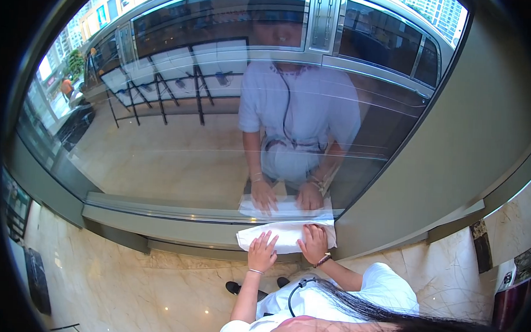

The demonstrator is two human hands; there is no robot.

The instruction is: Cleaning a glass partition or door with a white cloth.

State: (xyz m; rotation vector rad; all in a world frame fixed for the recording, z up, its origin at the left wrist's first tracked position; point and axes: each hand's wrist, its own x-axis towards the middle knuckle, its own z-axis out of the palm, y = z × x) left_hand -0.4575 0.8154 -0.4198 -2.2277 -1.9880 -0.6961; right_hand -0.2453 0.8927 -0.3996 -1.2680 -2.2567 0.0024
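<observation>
A folded white cloth [285,234] lies on the metal ledge [193,229] at the foot of a large glass pane [195,163]. My left hand [261,253] rests on the left part of the cloth with its fingers spread. On the cloth's right part lies my right hand [314,244], fingers spread and slightly bent, a dark beaded bracelet at its wrist. Neither hand grips the cloth; both press flat on it or touch it. The glass mirrors both hands and the cloth just above the ledge.
A wide grey-green metal frame [446,150] borders the glass on the right. Behind or reflected in the pane are white panels on black stands [198,93]. A marble floor [156,289] extends below the ledge, and black shoes [233,288] show there. A dark stone block [38,281] stands at far left.
</observation>
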